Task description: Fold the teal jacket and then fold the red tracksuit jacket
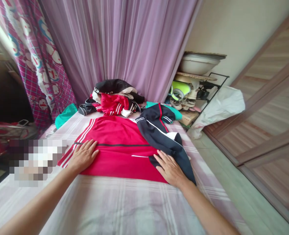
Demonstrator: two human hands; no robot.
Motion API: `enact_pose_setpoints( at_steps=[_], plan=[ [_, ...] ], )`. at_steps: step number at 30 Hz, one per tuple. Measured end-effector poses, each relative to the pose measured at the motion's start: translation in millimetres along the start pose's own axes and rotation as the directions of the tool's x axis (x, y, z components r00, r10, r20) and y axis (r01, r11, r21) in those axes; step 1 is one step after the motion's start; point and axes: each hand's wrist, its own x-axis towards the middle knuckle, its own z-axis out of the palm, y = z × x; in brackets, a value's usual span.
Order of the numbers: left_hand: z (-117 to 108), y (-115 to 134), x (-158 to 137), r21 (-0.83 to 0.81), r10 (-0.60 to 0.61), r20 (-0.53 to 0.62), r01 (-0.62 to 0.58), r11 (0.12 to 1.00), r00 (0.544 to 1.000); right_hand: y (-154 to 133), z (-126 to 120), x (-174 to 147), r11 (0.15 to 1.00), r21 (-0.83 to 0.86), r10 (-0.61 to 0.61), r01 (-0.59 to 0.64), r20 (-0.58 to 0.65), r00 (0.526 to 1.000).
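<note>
A red and dark navy zip-up track jacket (120, 163) lies spread on the bed, its dark zipper running across the red body. White stripes mark its hem on the left. On the right, the dark sleeves and shoulder part lie loosely bunched. My left hand (85, 156) rests flat on the red cloth near the striped hem, fingers apart. Over on the other side, my right hand (170, 168) lies flat with spread fingers where the red body meets the dark part. Neither hand grips the cloth.
A heap of red, black and white clothes (113, 101) sits at the bed's (105, 209) far end, before a purple curtain (125, 42). A teal cloth (65, 116) lies at the left edge. Right of the bed stand a rack (218, 88) with shoes and a basin (198, 63), and a white bag (223, 106).
</note>
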Motion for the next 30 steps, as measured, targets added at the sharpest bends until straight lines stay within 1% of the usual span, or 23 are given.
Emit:
enact_pose_setpoints(
  at_steps=[2,4,6,9,11,12,14,16,17,19,22,25,27,29,30],
  plan=[
    [-0.7,-0.8,-0.5,0.0,-0.018,-0.004,0.018,1.0,1.0,16.0,1.0,-9.3,1.0,0.029,0.016,-0.013,-0.093,0.996],
    [-1.1,-4.4,-2.7,-0.003,-0.019,-0.02,0.019,1.0,1.0,25.6,0.5,-16.1,0.998,0.068,0.031,-0.016,-0.218,0.975],
    [0.1,-11.6,-6.6,0.012,-0.039,-0.041,0.039,0.999,0.998,31.4,0.4,-20.4,0.992,0.087,0.11,-0.087,-0.314,0.943],
    [3.9,-24.9,-11.3,0.024,-0.102,-0.016,0.102,0.994,0.995,40.8,3.6,-21.6,0.975,0.083,0.224,-0.207,-0.347,0.911],
    [5.4,-31.1,-10.5,0.017,-0.123,0.043,0.122,0.992,0.992,48.4,7.6,-20.0,0.964,0.105,0.266,-0.244,-0.359,0.895],
    [5.2,-32.4,-8.9,0.015,-0.129,0.074,0.128,0.992,0.989,52.0,9.9,-19.2,0.957,0.128,0.291,-0.262,-0.378,0.879],
    [2.5,-31.3,-5.2,0.019,-0.148,0.129,0.146,0.989,0.981,58.0,14.1,-18.7,0.932,0.187,0.362,-0.311,-0.431,0.827],
    [-1.7,-26.1,-3.0,0.027,-0.179,0.159,0.177,0.984,0.971,61.8,17.0,-19.5,0.903,0.243,0.43,-0.356,-0.461,0.776],
    [-3.7,-22.5,-3.0,0.03,-0.191,0.157,0.188,0.982,0.969,63.0,17.2,-19.8,0.892,0.266,0.451,-0.365,-0.46,0.765],
    [-6.5,-15.3,-4.9,0.041,-0.211,0.122,0.207,0.977,0.97,65.2,13.5,-17.4,0.878,0.304,0.473,-0.369,-0.434,0.767],
    [-7.7,-7.5,-8.9,0.066,-0.228,0.055,0.224,0.972,0.972,69.6,-6.0,1.9,0.862,0.315,0.498,-0.397,-0.385,0.777],
    [-8.5,-4.5,-10.4,0.071,-0.239,0.056,0.235,0.969,0.969,76.0,-35.8,44.0,0.842,0.217,0.539,-0.494,-0.294,0.789],
    [-9.9,-3.7,-10.3,0.063,-0.246,0.074,0.241,0.968,0.967,79.3,-52.4,77.9,0.82,0.093,0.572,-0.565,-0.185,0.799],
    [-11.0,-2.8,-10.3,0.057,-0.252,0.08,0.247,0.967,0.965,79.9,-60.8,108.4,0.795,-0.013,0.605,-0.606,-0.055,0.794],
    [-11.2,-2.3,-10.5,0.053,-0.252,0.079,0.249,0.967,0.964,79.0,-61.9,120.7,0.783,-0.046,0.621,-0.62,0.004,0.784]
  ],
)
